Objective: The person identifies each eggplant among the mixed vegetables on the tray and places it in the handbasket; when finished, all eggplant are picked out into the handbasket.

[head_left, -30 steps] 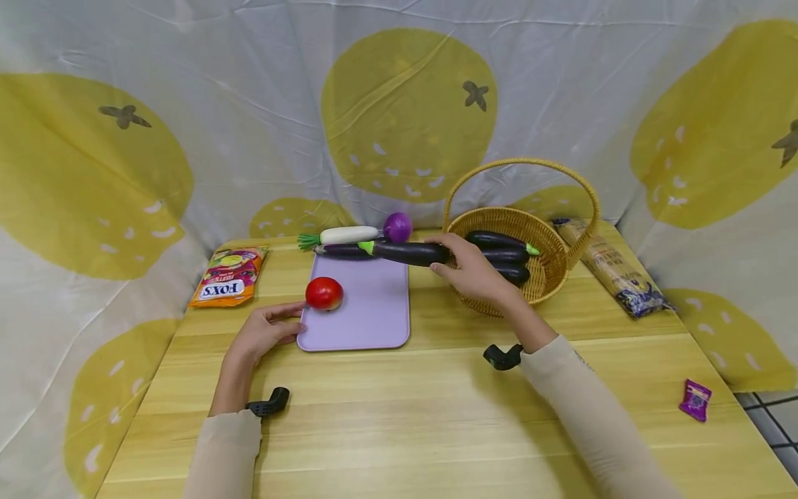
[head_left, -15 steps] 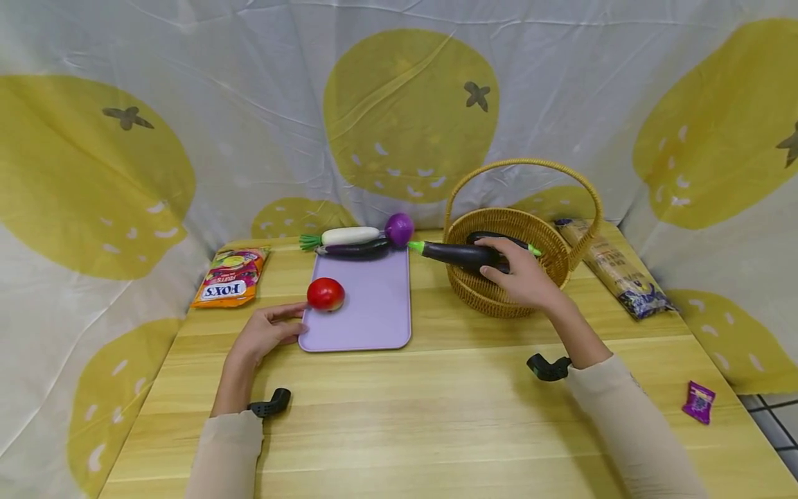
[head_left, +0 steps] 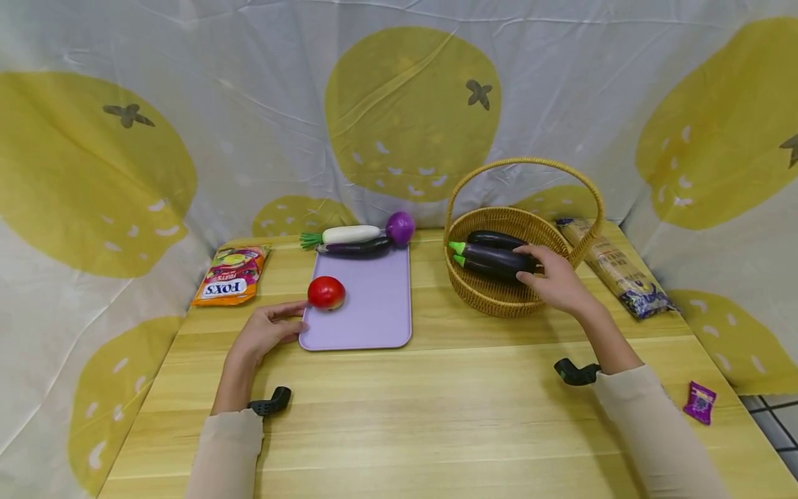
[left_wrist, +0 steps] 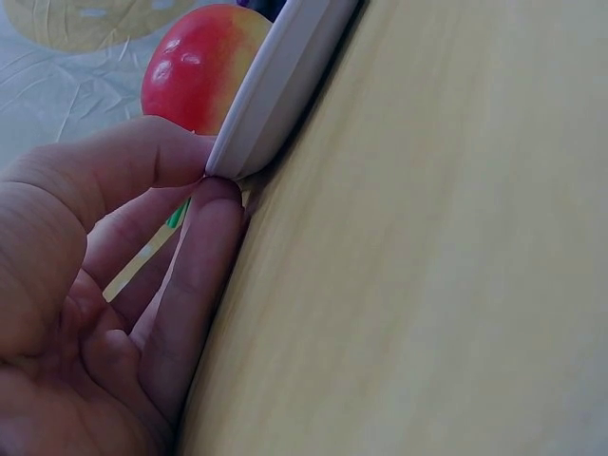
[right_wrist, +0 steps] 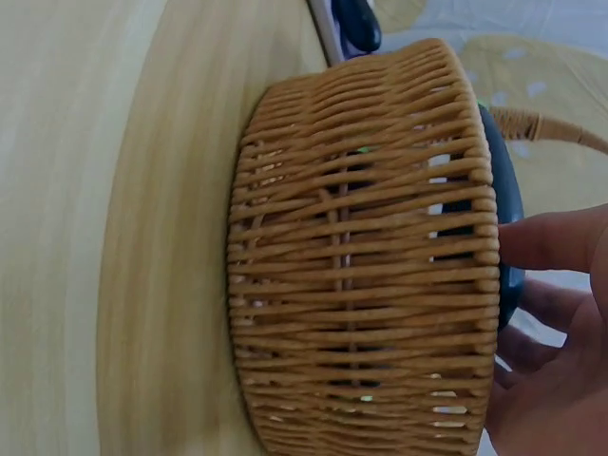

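My left hand (head_left: pixel 264 333) pinches the left rim of a lilac tray (head_left: pixel 374 312); the left wrist view shows the thumb over the rim (left_wrist: pixel 249 123) and a finger beneath. A rounded red fruit with a yellow blush (head_left: pixel 326 293) sits on the tray near that hand. At the right, my right hand (head_left: pixel 557 277) holds the stemless end of a dark eggplant (head_left: pixel 495 256) lying in the wicker basket (head_left: pixel 474 294). Two more eggplants lie beside it, one behind (head_left: pixel 495 238) and one in front (head_left: pixel 486 269). The basket wall hides most of them in the right wrist view.
Along the tray's far edge lie a long eggplant (head_left: pixel 355 249), a white radish (head_left: pixel 352 235) and a purple round vegetable (head_left: pixel 400 228). A candy bag (head_left: pixel 232 276) is at the left, a noodle-like packet (head_left: pixel 614 267) right of the basket, a purple sweet (head_left: pixel 699 403) farther right. The basket handle (head_left: pixel 524 161) arches high.
My right hand has carried the eggplant rightward from above the tray's side and lowered it into the basket, its green stem pointing left. My left hand stays at the tray.
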Demonstrator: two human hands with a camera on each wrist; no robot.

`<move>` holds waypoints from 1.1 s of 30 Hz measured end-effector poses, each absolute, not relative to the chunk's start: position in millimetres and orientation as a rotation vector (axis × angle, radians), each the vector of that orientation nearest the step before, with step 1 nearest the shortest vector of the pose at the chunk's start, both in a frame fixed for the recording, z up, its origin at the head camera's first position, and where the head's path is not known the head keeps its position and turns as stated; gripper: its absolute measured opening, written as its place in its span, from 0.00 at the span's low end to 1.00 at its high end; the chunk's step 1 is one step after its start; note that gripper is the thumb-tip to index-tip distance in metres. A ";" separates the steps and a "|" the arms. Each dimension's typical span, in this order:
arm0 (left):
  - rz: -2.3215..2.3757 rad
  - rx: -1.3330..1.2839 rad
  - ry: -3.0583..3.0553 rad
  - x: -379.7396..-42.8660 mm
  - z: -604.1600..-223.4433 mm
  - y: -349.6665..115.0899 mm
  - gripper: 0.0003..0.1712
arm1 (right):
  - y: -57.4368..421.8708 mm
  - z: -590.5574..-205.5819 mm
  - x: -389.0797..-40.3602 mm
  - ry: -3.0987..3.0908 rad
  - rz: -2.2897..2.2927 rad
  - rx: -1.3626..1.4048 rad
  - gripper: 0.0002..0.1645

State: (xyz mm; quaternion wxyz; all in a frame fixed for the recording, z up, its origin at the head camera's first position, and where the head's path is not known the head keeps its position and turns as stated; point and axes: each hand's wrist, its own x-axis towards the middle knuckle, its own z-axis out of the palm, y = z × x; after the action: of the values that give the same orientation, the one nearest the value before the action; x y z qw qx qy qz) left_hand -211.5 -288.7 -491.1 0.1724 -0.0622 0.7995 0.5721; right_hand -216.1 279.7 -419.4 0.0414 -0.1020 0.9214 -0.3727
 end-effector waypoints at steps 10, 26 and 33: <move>1.630 -0.168 2.270 -211.4 -491.7 -289.9 0.35 | 282.7 -417.4 -215.9 2.793 -1.041 -0.342 0.29; 1.598 -0.164 2.291 -211.2 -493.9 -290.9 0.35 | 281.0 -418.6 -224.3 2.782 -0.835 -0.422 0.29; 1.602 -0.162 2.294 -210.4 -493.4 -291.1 0.35 | 279.4 -418.0 -226.1 2.758 -0.850 -0.428 0.31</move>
State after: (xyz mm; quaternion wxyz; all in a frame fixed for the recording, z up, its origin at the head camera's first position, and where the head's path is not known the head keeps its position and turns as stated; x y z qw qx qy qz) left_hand -210.4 -291.1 -493.4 0.1686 -0.0570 0.8068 0.5634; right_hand -226.1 279.4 -418.0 0.1115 -0.1457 0.9394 -0.2896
